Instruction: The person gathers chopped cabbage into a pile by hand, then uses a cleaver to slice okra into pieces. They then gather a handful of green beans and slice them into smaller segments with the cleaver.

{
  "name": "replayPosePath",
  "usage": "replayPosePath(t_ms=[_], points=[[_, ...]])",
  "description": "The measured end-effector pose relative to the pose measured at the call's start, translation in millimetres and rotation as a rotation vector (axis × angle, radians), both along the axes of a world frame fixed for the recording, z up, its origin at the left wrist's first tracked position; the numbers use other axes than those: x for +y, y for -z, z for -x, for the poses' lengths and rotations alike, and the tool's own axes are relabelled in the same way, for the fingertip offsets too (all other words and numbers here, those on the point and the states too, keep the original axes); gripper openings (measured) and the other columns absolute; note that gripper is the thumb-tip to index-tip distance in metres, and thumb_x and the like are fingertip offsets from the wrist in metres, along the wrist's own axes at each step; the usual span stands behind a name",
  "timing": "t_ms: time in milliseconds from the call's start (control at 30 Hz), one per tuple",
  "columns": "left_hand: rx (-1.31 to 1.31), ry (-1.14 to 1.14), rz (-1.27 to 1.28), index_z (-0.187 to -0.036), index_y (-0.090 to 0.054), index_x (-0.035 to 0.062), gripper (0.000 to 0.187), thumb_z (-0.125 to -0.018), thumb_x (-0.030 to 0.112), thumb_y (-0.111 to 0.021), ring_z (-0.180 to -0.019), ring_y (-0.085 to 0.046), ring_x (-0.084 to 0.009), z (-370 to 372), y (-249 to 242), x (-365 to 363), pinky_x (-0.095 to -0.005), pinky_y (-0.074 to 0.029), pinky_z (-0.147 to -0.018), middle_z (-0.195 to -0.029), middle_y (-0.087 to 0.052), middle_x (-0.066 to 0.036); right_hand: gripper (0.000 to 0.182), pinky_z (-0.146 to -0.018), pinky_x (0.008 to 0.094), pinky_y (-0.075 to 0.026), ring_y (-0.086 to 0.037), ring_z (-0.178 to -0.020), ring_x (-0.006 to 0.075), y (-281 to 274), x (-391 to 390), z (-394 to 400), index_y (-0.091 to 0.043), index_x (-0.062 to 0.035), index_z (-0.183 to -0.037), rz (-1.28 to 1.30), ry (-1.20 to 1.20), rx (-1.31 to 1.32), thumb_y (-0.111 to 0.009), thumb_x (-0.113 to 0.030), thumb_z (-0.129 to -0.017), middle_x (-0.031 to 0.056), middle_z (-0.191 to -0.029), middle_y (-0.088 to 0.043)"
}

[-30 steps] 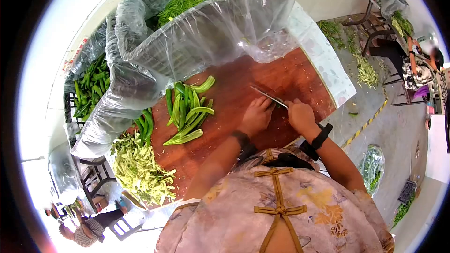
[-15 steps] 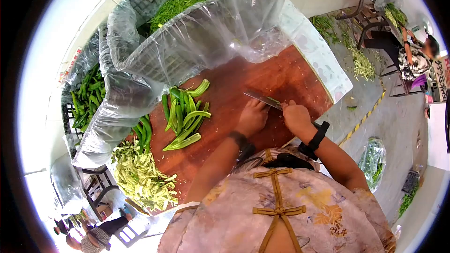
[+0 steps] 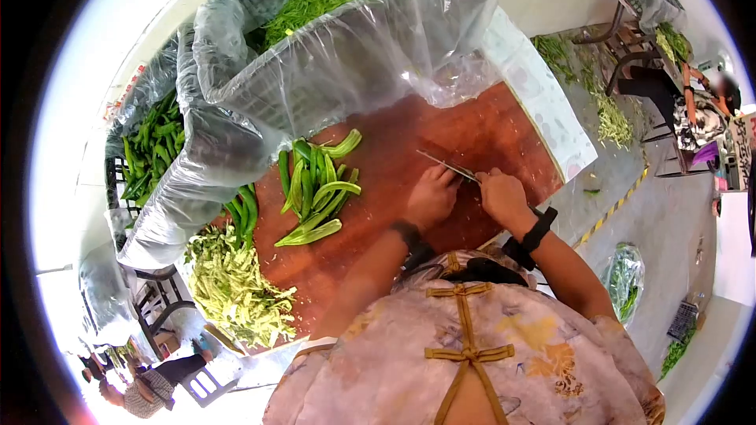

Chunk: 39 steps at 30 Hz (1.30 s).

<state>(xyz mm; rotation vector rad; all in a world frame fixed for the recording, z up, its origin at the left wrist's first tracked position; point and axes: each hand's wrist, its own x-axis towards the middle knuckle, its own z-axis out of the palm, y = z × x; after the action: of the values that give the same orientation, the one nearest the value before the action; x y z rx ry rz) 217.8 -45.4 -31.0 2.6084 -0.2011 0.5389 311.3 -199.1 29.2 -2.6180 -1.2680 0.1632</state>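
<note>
1. Worktop (image 3: pixel 386 149): one, reddish-brown, edged on its far right by a pale patterned sheet. We find small pale specks scattered over it.
2. Large crate (image 3: pixel 331 75): one, lined with clear plastic, at the worktop's far side. We record a heap of green shreds (image 3: pixel 335 4) inside.
3. Second crate (image 3: pixel 197 189): one, also plastic-lined, beside the first on the left. It holds whole green peppers (image 3: pixel 153 145).
4. Pale trimmings (image 3: pixel 232 287): one loose heap, on the worktop's near left corner, with a few loose peppers (image 3: pixel 246 216) lying against its upper edge.
5. Split peppers (image 3: pixel 331 187): one small pile, left of centre on the worktop, well apart from both hands. We note pale inner sides on several.
6. Right hand (image 3: pixel 504 197): one, black band at the wrist, fingers closed around the knife's handle.
7. Left hand (image 3: pixel 431 197): one, dark band at the wrist, fingers bent and set right by the blade. We cannot tell whether they grip anything.
8. Knife (image 3: pixel 447 164): one, narrow, held over the worktop between the hands, its tip pointing away and to the left.
</note>
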Motion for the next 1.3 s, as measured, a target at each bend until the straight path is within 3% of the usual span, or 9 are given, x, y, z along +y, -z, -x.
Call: replayPosePath(t_ms=[167,467,600,667,867,933,1300], points=[[-0.013,0.008,0.018,-0.103,-0.063,0.0015,0.034,-0.072,0.011,-0.054,-0.105,-0.048,-0.0256,-0.7,-6.0,-0.8,-0.0377,-0.039,-0.091,-0.107,-0.055,-0.009,0.023,-0.059,0.0432,-0.049,-0.06,-0.066,0.0342,-2.4,-8.1,5.0,-0.064,-0.006,-0.097,0.18,0.018,0.014,-0.051,-0.01,-0.078,0.0171,-0.08,-0.06],[0.014,0.021,0.012,-0.104,-0.062,-0.0004,0.035,-0.072,0.01,-0.053,-0.107,-0.047,-0.0265,-1.6,-6.8,-0.7,-0.0378,-0.039,-0.09,-0.108,-0.055,-0.01,0.019,-0.061,0.0435,-0.05,-0.061,-0.069,0.0345,5.9,9.3,-1.4,-0.062,-0.0036,-0.091,0.105,-0.032,0.057,-0.053,-0.008,-0.075,0.0171,-0.08,-0.06],[0.022,0.015,0.015,-0.104,-0.061,-0.0015,0.035,-0.072,0.011,-0.053,-0.109,-0.046,-0.0273,-0.2,-4.5,1.7,-0.0385,-0.038,-0.092,-0.109,-0.055,-0.011,0.019,-0.062,0.0436,-0.05,-0.061,-0.068,0.0345,13.0,30.8,-13.7,-0.063,-0.0044,-0.092,0.095,-0.021,-0.039,-0.053,-0.009,-0.076,0.0169,-0.08,-0.06],[0.027,0.01,0.025,-0.105,-0.061,-0.0016,0.035,-0.073,0.011,-0.054,-0.109,-0.046,-0.0274,1.0,-2.3,0.2,-0.0387,-0.038,-0.092,-0.11,-0.054,-0.011,0.021,-0.061,0.0436,-0.049,-0.061,-0.067,0.0345,11.2,22.8,-16.3,-0.064,-0.0048,-0.094,-0.049,-0.023,-0.011,-0.052,-0.01,-0.078,0.017,-0.079,-0.06],[0.117,0.024,0.051,-0.104,-0.062,0.0005,0.034,-0.074,0.011,-0.054,-0.11,-0.046,-0.0273,2.0,-0.9,0.3,-0.0392,-0.038,-0.094,-0.11,-0.054,-0.01,0.025,-0.059,0.0435,-0.049,-0.061,-0.067,0.0344,-8.2,-4.9,9.1,-0.064,-0.0044,-0.097,0.128,0.036,0.041,-0.049,-0.009,-0.078,0.0171,-0.079,-0.06],[-0.011,0.017,0.032,-0.104,-0.063,0.0018,0.033,-0.073,0.012,-0.054,-0.109,-0.046,-0.0272,0.3,4.3,0.6,-0.0389,-0.038,-0.094,-0.109,-0.055,-0.009,0.025,-0.059,0.0433,-0.049,-0.061,-0.067,0.0342,-8.7,-9.0,10.4,-0.064,-0.0044,-0.097,0.138,0.044,0.036,-0.049,-0.009,-0.078,0.0169,-0.079,-0.06],[0.018,0.014,0.028,-0.104,-0.062,0.0006,0.035,-0.071,0.011,-0.055,-0.107,-0.048,-0.0271,-0.1,2.1,-0.5,-0.0385,-0.039,-0.091,-0.108,-0.055,-0.009,0.015,-0.06,0.0443,-0.049,-0.061,-0.068,0.0348,9.9,14.4,1.9,-0.061,-0.0027,-0.086,0.094,0.018,0.043,-0.05,-0.008,-0.077,0.0166,-0.076,-0.058]])
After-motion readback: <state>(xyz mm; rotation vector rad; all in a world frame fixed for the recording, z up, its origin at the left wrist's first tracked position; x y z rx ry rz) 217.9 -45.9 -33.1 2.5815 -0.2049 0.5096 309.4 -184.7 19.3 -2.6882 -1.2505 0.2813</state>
